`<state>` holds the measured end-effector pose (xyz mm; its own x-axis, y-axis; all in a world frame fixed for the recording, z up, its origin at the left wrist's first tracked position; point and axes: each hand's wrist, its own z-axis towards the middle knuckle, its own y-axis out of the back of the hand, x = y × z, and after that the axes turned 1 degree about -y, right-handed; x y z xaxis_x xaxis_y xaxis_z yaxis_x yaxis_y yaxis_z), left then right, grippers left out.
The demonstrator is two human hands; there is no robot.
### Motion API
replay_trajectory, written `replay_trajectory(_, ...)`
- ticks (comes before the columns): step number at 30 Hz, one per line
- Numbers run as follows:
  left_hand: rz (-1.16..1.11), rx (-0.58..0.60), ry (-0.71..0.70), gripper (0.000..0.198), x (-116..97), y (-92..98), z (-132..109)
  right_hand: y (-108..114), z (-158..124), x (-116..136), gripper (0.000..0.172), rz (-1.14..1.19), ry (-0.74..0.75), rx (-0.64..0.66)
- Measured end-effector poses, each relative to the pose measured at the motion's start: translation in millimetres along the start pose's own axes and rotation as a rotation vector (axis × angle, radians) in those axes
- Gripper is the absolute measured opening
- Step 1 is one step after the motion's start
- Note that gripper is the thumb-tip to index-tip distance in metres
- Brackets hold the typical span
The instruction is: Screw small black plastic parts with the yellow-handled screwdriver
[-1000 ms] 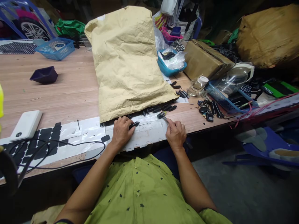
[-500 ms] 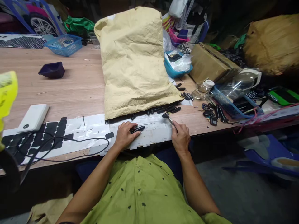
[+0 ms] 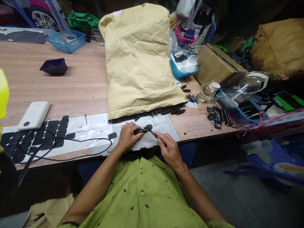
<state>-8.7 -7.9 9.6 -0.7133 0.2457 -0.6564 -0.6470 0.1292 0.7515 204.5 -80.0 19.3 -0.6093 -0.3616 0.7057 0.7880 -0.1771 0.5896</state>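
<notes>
My left hand [image 3: 128, 136] rests at the table's front edge. Its thumb and fingers are closed on a slim black piece [image 3: 140, 130], whose exact kind I cannot make out. In my right hand [image 3: 170, 148] is a small hammer-like tool [image 3: 153, 133] with a metal shaft and a rounded black head. The head is at the outer end of the black piece; whether they touch is unclear. Under both hands lies a white-grey sheet [image 3: 172, 130]. Several similar black pieces [image 3: 177, 110] lie just beyond, along the lower edge of a large tan paper sack [image 3: 140, 63].
On the left are a white power bank [image 3: 34, 115], a looped black cable [image 3: 83, 139] and a dark tray [image 3: 54, 67]. To the right stand a clear jar [image 3: 209, 91], keys [image 3: 213, 116] and a blue basket [image 3: 239, 110]. Something yellow [image 3: 3, 95] hangs at the left edge.
My right hand has moved left with the tool, bringing its head to the black piece. My left hand has stayed nearly in place. The view has shifted slightly.
</notes>
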Motion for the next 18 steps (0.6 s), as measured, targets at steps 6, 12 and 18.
replay_trajectory(6,-0.009,-0.006,-0.017,0.014,0.7,-1.6,0.1,-8.3,-2.3,2.8,0.037,-0.079,0.091,0.007)
replay_trajectory(12,-0.014,0.015,0.004,0.015,-2.4,0.3,-0.2,-9.9,-4.2,0.2,0.038,-0.184,0.108,0.024)
replay_trajectory(18,-0.029,0.010,-0.001,0.015,-1.3,0.8,-0.1,-4.6,-3.0,-1.9,0.036,-0.120,0.057,-0.066)
